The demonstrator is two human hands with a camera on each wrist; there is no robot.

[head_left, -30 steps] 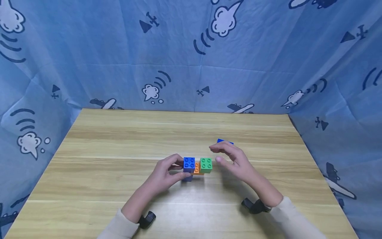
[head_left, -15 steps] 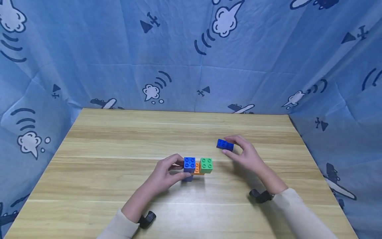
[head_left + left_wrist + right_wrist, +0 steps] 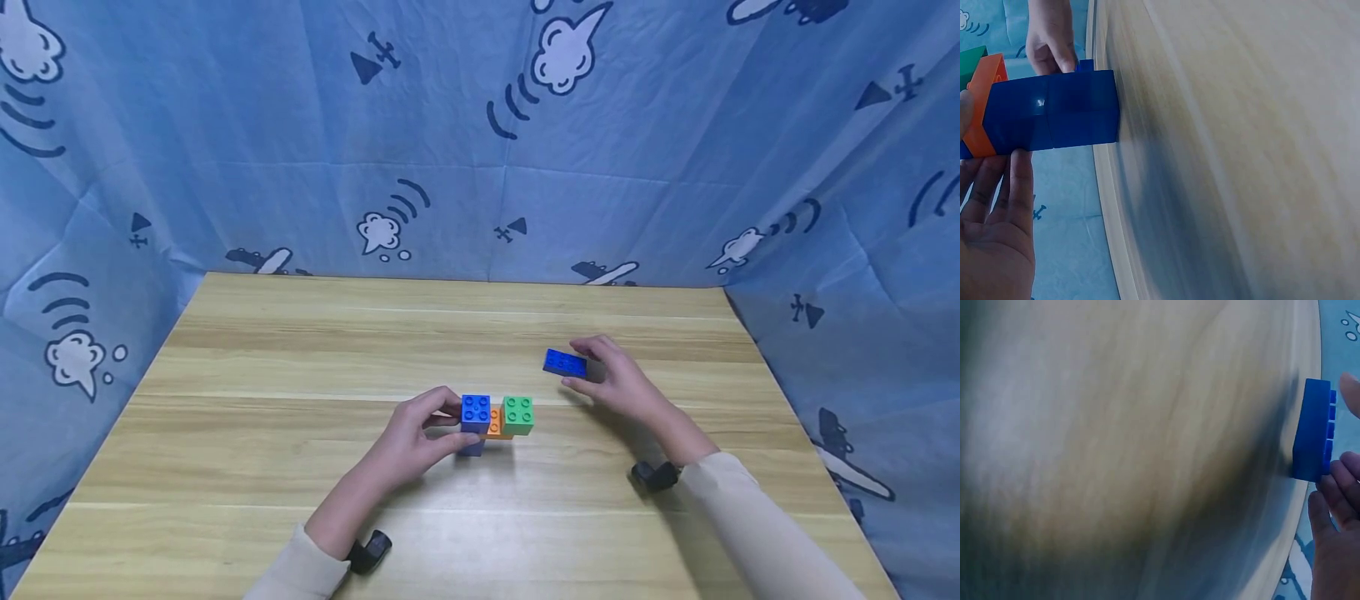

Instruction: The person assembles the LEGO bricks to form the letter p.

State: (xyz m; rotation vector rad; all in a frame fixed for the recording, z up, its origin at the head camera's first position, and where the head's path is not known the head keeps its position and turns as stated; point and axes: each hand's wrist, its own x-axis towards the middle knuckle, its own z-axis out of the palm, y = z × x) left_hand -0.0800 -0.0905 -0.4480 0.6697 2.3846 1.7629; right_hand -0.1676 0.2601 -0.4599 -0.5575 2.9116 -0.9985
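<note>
My left hand [image 3: 411, 433] grips a small assembly of toy building bricks between thumb and fingers. On its top are a blue brick [image 3: 476, 410] and a green brick [image 3: 517, 415], both fixed to an orange brick [image 3: 495, 422]. Two stacked blue bricks [image 3: 1054, 112] form the leg below, seen in the left wrist view. My right hand [image 3: 622, 382] is spread around the right end of a long, studded blue brick [image 3: 564, 363] on the table. In the right wrist view its thumb [image 3: 1351, 394] stands apart from that brick, while fingertips are right at the near end.
The wooden table [image 3: 337, 333] spreads out beneath both hands. A blue printed curtain [image 3: 450, 125] hangs behind it and along both sides. Black cameras are strapped to both wrists, one below the left wrist [image 3: 370, 552].
My right hand has moved from beside the green brick to the long blue brick farther back, uncovering it; its fingers have since spread a little. The left hand keeps its hold.
</note>
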